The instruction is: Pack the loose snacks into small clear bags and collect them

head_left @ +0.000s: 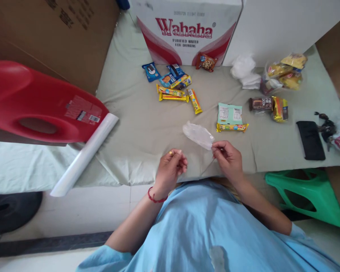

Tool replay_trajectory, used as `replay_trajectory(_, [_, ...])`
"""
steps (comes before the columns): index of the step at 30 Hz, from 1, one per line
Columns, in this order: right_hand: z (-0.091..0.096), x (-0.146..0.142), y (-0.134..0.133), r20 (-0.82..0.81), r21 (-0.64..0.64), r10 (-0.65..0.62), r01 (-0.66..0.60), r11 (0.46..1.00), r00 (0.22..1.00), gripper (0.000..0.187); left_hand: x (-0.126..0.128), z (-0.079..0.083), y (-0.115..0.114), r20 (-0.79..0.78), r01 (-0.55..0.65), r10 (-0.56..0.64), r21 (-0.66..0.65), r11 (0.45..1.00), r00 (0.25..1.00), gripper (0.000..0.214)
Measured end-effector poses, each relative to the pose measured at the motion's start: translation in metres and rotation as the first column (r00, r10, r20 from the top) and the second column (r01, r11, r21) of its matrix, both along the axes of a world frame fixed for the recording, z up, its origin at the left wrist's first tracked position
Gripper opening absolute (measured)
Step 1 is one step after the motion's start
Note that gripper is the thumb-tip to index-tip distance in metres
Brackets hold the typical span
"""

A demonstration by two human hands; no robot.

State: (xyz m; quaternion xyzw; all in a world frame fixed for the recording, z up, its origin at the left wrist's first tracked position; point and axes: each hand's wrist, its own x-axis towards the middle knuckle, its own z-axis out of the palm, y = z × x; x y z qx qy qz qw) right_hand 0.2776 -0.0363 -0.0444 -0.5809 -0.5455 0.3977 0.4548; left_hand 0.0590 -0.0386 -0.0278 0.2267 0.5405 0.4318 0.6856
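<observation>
My right hand (228,156) pinches one end of a small clear plastic bag (197,135) between thumb and fingertips. The bag stretches out to the left, above the cloth, and looks limp and flat. Left of it, my left hand (172,166) is held with curled fingers, thumb against the forefinger, and nothing shows in it. Beyond the bag are a pale green snack packet (229,114) and a yellow snack bar (232,127) touching its near edge. Another yellow bar (194,101) lies further left, close to several blue and yellow packets (172,77).
A white Wahaha carton (189,32) stands at the back. At left are a red plastic container (45,102) and a white roll (85,155) overhanging the table edge. Rightward lie a tub of snacks (285,75), brown packets (261,104) and a black phone (311,140). A green stool (306,194) stands below.
</observation>
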Motion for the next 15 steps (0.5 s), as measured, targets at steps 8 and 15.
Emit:
replay_trajectory(8, [-0.002,-0.021,-0.015,0.202,0.245,0.322,-0.367,0.898,0.925,0.018,0.028,-0.007,0.016,-0.114,0.006,0.0,0.046,0.999,0.994,0.041])
replay_trajectory(15, [0.006,-0.014,-0.004,-0.039,-0.034,0.131,-0.132,0.991,0.991,0.035,0.025,-0.016,0.004,-0.462,0.151,0.026,0.342,0.927,0.887,0.019])
